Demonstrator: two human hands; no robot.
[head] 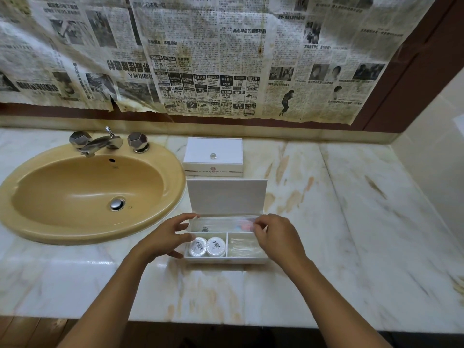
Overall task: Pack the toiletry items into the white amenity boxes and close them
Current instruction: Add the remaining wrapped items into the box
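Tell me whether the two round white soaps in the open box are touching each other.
Touching. The head view shows the left soap and the right soap side by side in the open box's front left compartment, edges meeting with no gap.

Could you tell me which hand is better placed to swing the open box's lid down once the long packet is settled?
Probably the left hand: it holds nothing beside the open box, directly below the raised lid. The right hand is busy with the clear packet.
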